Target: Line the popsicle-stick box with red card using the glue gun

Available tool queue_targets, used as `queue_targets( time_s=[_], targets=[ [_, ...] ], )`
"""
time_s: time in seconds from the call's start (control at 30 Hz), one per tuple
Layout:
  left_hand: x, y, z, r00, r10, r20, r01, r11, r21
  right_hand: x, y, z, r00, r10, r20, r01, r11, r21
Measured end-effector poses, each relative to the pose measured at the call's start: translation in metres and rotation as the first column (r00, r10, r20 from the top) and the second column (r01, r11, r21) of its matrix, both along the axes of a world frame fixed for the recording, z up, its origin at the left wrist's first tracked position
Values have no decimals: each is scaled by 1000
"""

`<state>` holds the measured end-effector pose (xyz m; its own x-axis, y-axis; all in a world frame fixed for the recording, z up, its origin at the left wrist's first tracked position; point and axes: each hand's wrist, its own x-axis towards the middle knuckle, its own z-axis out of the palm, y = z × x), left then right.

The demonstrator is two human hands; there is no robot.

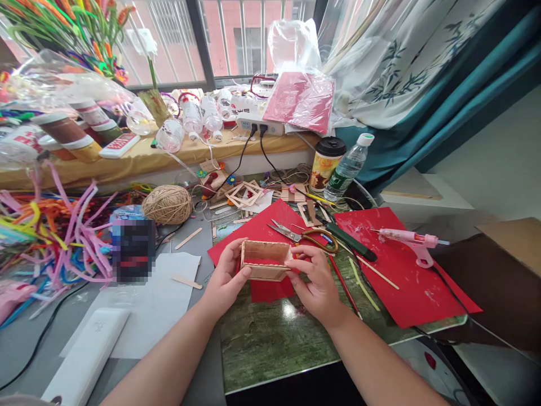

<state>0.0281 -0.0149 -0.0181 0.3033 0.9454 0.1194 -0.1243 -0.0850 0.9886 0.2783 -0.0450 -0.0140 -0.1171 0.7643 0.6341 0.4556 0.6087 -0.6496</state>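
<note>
Between both hands I hold a small open-topped box made of wooden craft sticks [267,273], tilted so its inside shows, with red visible within. My left hand [228,276] grips its left end, thumb along the front edge. Fingers of my right hand [315,282] are closed on the right end. Under the box lie red sheets of paper [270,220]. Just beyond my right hand are scissors [325,239] with brown handles and a dark green utility knife [350,242]. A red pencil [344,285] lies beside my right wrist.
A pink hot glue gun [409,239] rests on red paper at the right, its cord trailing off. Behind stand a water bottle [349,169] and a lidded cup [324,163]. A twine ball [168,204], loose craft sticks [188,238] and pipe cleaners [80,225] lie left.
</note>
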Motion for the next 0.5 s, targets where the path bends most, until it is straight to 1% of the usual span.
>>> queue_targets(
  time_s=[0.1,0.23,0.33,0.37,0.4,0.43,0.47,0.5],
  targets=[
    [-1,1,1,997,7,-77,-6,1000,24,0,1,-1,1000,-10,-6,10,1000,-1],
    [2,5,1,984,19,-175,-18,1000,9,-1,5,-1,1000,-16,-24,15,999,-40],
    [5,8,-1,955,-3,-298,2,1000,-4,-2,6,-1,999,-12,-46,8,997,-82],
    [4,9,-2,938,-2,-347,7,1000,13,-3,5,-2,998,-10,-61,4,995,-97],
    [3,10,-2,920,21,-391,4,998,62,-3,5,-2,996,-9,-91,-2,994,-112],
    [2,11,-2,902,64,-427,1,989,150,-3,4,-3,991,-8,-136,-10,991,-131],
    [0,11,-2,885,122,-449,5,963,271,-4,3,-4,981,-9,-193,-22,988,-155],
    [-2,12,0,870,186,-456,19,912,409,-4,3,-5,967,-9,-256,-38,983,-180]
  ],
)
